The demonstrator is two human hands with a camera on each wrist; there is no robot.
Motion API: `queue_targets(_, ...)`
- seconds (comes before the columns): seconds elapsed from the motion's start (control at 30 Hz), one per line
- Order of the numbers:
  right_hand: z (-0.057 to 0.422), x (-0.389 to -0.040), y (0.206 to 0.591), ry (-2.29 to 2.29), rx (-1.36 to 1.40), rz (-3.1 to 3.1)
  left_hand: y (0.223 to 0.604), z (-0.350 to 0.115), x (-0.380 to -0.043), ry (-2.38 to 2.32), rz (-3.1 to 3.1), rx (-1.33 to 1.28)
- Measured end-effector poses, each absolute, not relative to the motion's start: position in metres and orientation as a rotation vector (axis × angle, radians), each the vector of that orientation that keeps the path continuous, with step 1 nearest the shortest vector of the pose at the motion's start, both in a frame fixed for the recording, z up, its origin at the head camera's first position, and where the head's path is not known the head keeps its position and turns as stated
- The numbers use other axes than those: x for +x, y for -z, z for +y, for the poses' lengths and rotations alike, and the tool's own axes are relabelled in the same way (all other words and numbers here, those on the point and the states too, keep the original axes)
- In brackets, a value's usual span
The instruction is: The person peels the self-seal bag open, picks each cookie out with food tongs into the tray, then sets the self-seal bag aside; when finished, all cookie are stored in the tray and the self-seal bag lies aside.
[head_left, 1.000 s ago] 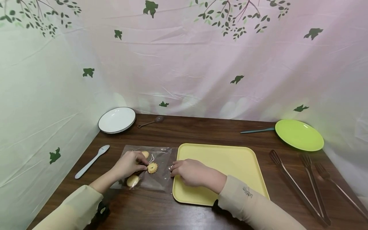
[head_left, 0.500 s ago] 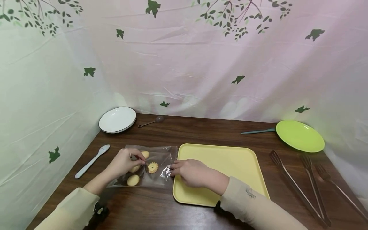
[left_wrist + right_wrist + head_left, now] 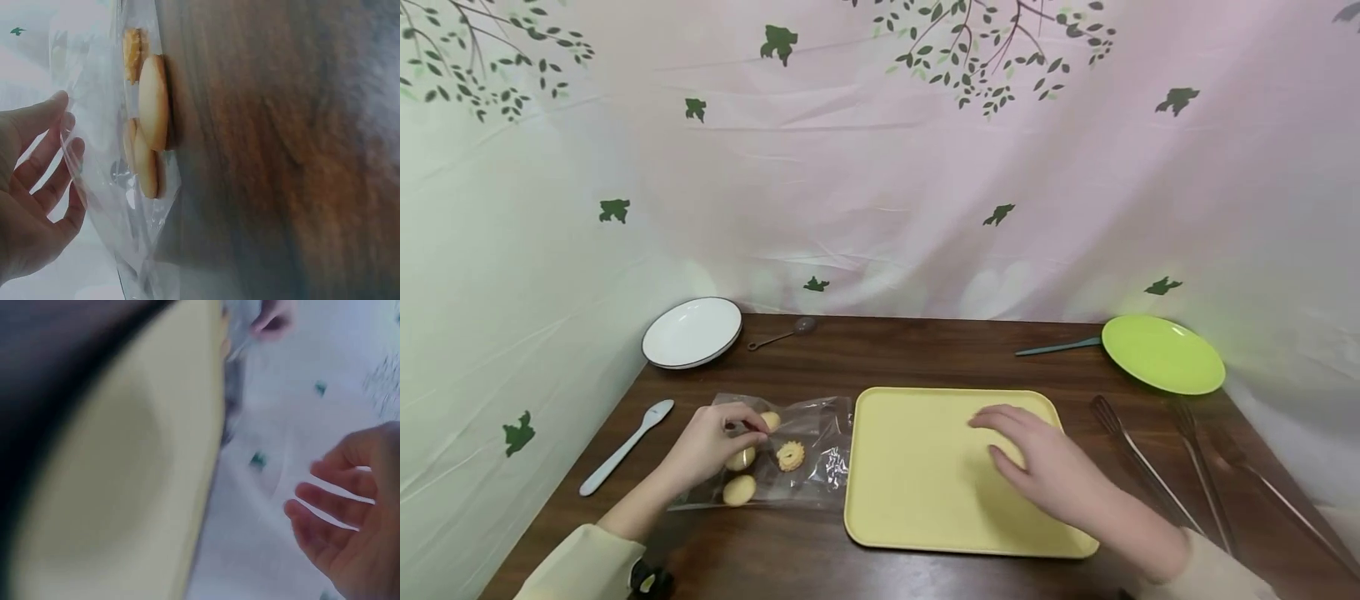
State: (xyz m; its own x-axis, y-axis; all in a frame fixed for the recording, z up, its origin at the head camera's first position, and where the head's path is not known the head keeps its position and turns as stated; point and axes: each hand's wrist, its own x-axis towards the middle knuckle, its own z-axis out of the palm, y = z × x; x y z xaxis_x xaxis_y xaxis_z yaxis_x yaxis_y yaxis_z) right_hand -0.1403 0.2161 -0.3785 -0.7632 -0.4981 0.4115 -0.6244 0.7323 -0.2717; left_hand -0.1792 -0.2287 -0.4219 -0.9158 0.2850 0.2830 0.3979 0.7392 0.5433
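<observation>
A clear plastic bag point(image 3: 808, 490) lies left of the yellow tray point(image 3: 925, 533). In it are a frilled, ring-shaped cookie point(image 3: 790, 456) and several smooth round cookies point(image 3: 740, 491). My left hand point(image 3: 711, 437) pinches the bag's upper film near the round cookies; in the left wrist view, the film rises to the fingertips point(image 3: 76, 147), above the cookies. My right hand point(image 3: 1048, 467) is over the right part of the tray, fingers spread and loosely bent, holding nothing; its shadow falls on the tray. The right wrist view is blurred.
A white knife point(image 3: 625, 450) lies at the left, with white plates point(image 3: 692, 333) behind it. At the back are a small spoon point(image 3: 786, 333) and a teal handle point(image 3: 1058, 347) beside a green plate point(image 3: 1163, 354). Long metal utensils point(image 3: 1150, 467) lie at the right. Fabric walls surround the table.
My right hand has left the bag's right edge and moved right, over the tray. The left hand has drawn slightly left, away from the frilled cookie. The head view has shifted a little.
</observation>
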Motion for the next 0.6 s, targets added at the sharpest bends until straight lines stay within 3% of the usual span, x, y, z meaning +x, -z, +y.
queue_targets(0.4, 0.377, -0.102, 0.423, -0.572, 0.153, -2.761, 0.424, -0.233, -0.179, 0.972, -2.690, -0.584)
queue_targets(0.6, 0.415, -0.099, 0.443, -0.476, -0.142, -2.970, 0.426, -0.234, -0.181, 0.991, -2.676, -0.638)
